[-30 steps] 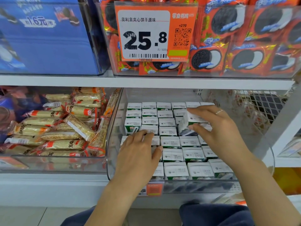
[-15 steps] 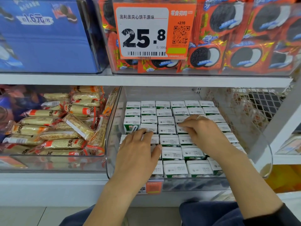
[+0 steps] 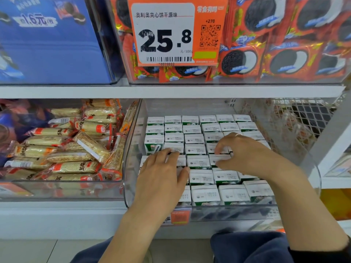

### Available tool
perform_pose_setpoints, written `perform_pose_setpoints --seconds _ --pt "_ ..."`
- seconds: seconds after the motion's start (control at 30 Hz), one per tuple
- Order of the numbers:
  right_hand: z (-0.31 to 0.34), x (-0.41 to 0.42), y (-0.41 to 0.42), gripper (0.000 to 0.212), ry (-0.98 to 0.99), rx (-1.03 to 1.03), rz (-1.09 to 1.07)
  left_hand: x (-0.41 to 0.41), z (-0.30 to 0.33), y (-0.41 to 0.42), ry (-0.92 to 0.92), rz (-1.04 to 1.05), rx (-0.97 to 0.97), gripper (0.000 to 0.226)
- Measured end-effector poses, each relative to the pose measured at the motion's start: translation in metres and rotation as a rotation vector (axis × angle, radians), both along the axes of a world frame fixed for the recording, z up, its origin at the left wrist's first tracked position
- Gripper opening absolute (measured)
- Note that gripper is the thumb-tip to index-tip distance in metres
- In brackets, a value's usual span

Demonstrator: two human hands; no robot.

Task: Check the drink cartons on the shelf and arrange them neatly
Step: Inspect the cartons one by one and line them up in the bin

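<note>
Both hands are in the clear bin [image 3: 133, 149] on the lower shelf [image 3: 57, 211], where the drink cartons [image 3: 193, 139] stand in tight rows. My left hand [image 3: 163, 175] lies flat, fingers straight, on the front-left cartons, gripping nothing. My right hand [image 3: 245, 152] has curled fingers on a middle carton [image 3: 218, 159]; whether it actually pinches, I can't tell.

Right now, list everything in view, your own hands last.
cartons: dozens, white and green, upright in rows in the clear bin on the lower shelf.
snack bars: many, tan with orange wrappers, piled in the bin to the left.
cookie packs: many, orange, upper shelf at right.
blue box: one, upper left.
price tag: one, orange and white, reads 25.8.
left hand: flat on the cartons.
right hand: fingers curled over the cartons; grip unclear.
</note>
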State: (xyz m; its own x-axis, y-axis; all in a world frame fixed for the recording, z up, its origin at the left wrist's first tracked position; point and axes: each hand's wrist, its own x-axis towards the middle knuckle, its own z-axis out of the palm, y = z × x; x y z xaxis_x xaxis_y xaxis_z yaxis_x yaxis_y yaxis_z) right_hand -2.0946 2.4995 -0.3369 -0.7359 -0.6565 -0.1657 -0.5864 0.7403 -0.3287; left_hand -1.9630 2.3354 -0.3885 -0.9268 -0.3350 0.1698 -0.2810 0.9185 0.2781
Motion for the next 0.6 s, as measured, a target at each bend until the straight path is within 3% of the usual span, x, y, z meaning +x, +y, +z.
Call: perform_pose_setpoints --seconds 0.17,0.27,0.5,0.6 --pt "0.006 0.002 -0.017 0.044 0.054 0.174 -0.011 0.000 0.000 0.000 0.009 -0.002 -0.012 0.053" --pt "0.003 0.002 -0.019 0.045 0.079 0.156 -0.013 0.000 0.000 0.000 0.015 -0.004 -0.015 0.053" --pt "-0.014 -0.008 0.006 0.030 -0.011 -0.221 0.058 0.000 0.000 -0.001 0.037 0.000 -0.004 0.053" --pt "-0.008 -0.006 0.014 0.027 -0.100 -0.520 -0.025 0.000 0.000 -0.001 0.043 0.001 -0.012 0.053"
